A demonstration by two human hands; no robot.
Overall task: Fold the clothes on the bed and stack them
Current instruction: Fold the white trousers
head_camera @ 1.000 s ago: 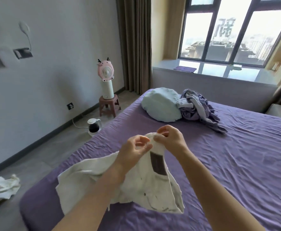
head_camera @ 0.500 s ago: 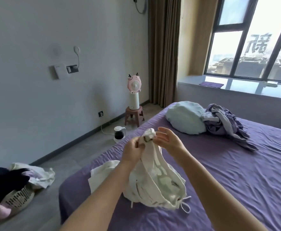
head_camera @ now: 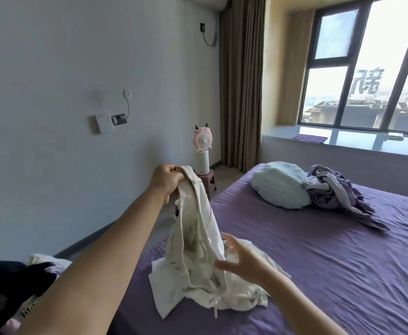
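One view only on my feed: head camera, wide-angle, worn above the near left corner of the bed (head_camera: pixel 319 274). It faces forward and slightly down along the purple sheet toward the window (head_camera: pixel 367 68) and curtain (head_camera: pixel 241 81) at the far end. Both forearms enter from the bottom edge, close to the lens. The left wall (head_camera: pixel 77 68) fills the left half; straight lines bow outward near the edges. No second view shares the scene.

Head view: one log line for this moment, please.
left hand: grips cream garment, lifted | right hand: open, beside garment | garment foot: on purple bed | folded: not yet
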